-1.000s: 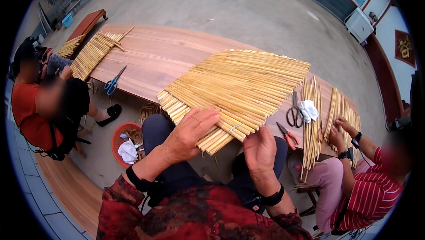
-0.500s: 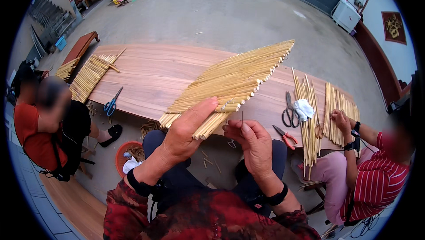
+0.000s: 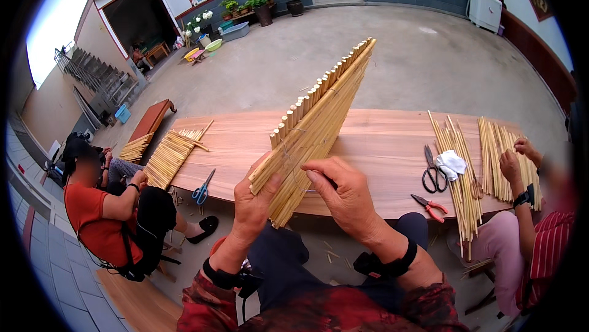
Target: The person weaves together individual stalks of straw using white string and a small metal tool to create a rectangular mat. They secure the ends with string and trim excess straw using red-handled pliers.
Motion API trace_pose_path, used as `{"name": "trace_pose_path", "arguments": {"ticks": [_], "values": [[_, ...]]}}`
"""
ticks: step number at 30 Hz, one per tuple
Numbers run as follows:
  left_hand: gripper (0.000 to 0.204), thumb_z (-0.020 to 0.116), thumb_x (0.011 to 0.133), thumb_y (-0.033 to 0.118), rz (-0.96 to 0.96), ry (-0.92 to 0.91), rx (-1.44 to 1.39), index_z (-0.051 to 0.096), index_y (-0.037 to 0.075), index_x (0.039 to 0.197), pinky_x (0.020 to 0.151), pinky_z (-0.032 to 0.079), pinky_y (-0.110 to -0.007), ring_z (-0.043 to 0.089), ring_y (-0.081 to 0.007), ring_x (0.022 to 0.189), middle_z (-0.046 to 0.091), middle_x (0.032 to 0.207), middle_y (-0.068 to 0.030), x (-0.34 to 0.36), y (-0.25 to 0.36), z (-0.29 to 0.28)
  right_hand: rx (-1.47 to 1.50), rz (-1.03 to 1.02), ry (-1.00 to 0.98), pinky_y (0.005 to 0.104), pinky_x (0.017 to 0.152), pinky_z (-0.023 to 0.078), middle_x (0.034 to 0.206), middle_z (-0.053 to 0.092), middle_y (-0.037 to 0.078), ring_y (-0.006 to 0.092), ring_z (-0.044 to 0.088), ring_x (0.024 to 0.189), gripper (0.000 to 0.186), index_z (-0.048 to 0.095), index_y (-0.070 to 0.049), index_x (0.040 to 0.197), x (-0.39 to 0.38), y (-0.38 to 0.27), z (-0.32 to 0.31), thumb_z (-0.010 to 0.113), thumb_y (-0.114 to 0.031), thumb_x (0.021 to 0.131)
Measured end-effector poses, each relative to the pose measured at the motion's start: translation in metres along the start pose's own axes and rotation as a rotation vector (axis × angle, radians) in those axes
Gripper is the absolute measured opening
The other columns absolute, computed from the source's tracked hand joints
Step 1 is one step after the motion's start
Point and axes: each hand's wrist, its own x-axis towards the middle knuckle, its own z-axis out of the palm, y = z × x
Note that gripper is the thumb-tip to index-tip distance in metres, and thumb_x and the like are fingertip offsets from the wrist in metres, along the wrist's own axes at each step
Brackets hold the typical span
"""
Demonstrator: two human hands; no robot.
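A mat of straw-coloured stalks (image 3: 325,126), bound side by side with thin thread, stands tilted up over the wooden table (image 3: 392,148). My left hand (image 3: 253,206) is closed round its near left corner, by a thicker outer stalk. Against the mat's face, my right hand (image 3: 346,196) has thumb and forefinger pinched together. Whatever is between those fingertips is too small to make out. Fine thread shows on the mat beside them.
Blue-handled scissors (image 3: 203,188) lie left; black scissors (image 3: 434,171), red-handled pliers (image 3: 430,207), a white cloth (image 3: 451,164) and loose stalks (image 3: 461,212) lie right. People sit at both ends, by another stalk mat (image 3: 172,159) on the left and more stalks (image 3: 496,163) on the right.
The mat has been turned from lying slanted to standing steeply, its other face showing. My right hand has come up against it; the thin needle-like piece seen at its fingertips no longer shows clearly.
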Motion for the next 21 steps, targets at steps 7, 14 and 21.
{"name": "trace_pose_path", "arguments": {"ticks": [7, 14, 21], "values": [[0.028, 0.054, 0.086, 0.01, -0.011, 0.137, -0.102, 0.052, -0.002, 0.111, 0.078, 0.044, -0.024, 0.056, -0.0127, 0.09, 0.059, 0.102, -0.0071, 0.004, 0.0, -0.007, -0.013, -0.045, -0.039, 0.0292, 0.067, 0.045, 0.083, 0.058, 0.014, 0.024, 0.057, 0.076, 0.016, 0.058, -0.001, 0.097, 0.013, 0.004, 0.017, 0.053, -0.004, 0.082], [0.03, 0.055, 0.086, 0.01, -0.01, 0.132, -0.142, 0.051, -0.003, 0.113, 0.079, 0.043, -0.023, 0.054, -0.0121, 0.093, 0.058, 0.104, -0.0075, 0.006, 0.002, -0.014, 0.009, -0.034, -0.072, 0.0314, 0.065, 0.045, 0.081, 0.057, 0.014, 0.0281, 0.057, 0.074, 0.017, 0.058, -0.002, 0.097, 0.017, 0.008, 0.023, 0.053, -0.005, 0.081], [0.032, 0.055, 0.085, 0.009, 0.032, 0.157, -0.16, 0.049, -0.003, 0.114, 0.082, 0.042, -0.026, 0.053, -0.0134, 0.095, 0.057, 0.106, -0.0082, 0.008, 0.001, -0.017, 0.008, -0.063, -0.06, 0.0366, 0.062, 0.045, 0.078, 0.056, 0.013, 0.0309, 0.056, 0.073, 0.016, 0.058, -0.005, 0.094, 0.018, 0.015, 0.029, 0.055, -0.008, 0.079]]}}
